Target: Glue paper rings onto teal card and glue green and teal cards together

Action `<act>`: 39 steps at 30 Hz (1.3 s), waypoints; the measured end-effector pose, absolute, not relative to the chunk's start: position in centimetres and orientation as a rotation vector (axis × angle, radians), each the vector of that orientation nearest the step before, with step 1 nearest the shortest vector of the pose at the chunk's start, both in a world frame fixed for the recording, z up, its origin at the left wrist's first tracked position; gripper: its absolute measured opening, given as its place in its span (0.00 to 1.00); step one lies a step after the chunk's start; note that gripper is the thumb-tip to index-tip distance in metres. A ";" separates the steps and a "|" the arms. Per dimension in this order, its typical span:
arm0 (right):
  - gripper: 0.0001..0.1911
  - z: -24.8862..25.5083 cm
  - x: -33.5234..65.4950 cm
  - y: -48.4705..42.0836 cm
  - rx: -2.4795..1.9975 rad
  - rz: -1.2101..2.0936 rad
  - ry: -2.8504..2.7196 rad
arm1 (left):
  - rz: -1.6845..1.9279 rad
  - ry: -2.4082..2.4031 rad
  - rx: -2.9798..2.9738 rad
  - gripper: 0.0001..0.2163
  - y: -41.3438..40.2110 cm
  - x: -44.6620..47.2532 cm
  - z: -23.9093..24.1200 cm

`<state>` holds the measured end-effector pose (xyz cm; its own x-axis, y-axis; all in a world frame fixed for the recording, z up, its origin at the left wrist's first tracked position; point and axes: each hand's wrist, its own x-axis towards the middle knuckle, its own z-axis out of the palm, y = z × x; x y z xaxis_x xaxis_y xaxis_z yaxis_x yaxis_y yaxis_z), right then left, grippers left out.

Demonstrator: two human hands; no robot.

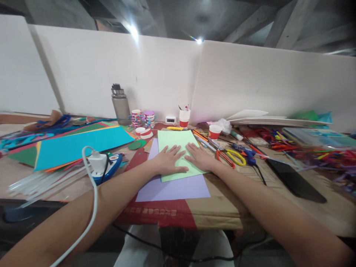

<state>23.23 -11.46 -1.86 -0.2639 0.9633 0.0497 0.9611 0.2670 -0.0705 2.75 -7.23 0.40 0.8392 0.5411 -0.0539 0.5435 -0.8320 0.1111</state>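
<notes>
Light green paper point(174, 139) lies on top of a lilac sheet point(174, 191) in the middle of the table. My left hand point(169, 160) rests flat on the green paper, its fingers spread. Beside it, my right hand point(200, 156) also lies flat, with its fingers over the paper's right edge area. Neither hand grips anything. Beneath the sheets is a flattened cardboard box point(219, 207) with a red printed part.
Scissors with red and yellow handles point(236, 157), a blue glue gun point(249, 154) and a black phone point(296, 180) lie right. Left are coloured sheets point(83, 146), clear glue sticks point(50, 181) and a power strip point(109, 167). A bottle point(121, 105) and paper cup point(185, 118) stand behind.
</notes>
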 end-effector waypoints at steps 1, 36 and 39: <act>0.40 -1.8 23.2 -11.5 -1.849 0.037 -2.438 | -0.015 0.848 2.872 0.43 -6.8 2.5 0.7; 0.12 2.0 16.7 -14.7 -1.177 1.049 -1.610 | 1.113 0.150 0.771 0.30 -9.9 5.4 5.5; 0.10 2.2 16.9 -14.8 -1.152 1.092 -1.607 | 1.083 0.096 0.715 0.29 -9.8 5.1 5.5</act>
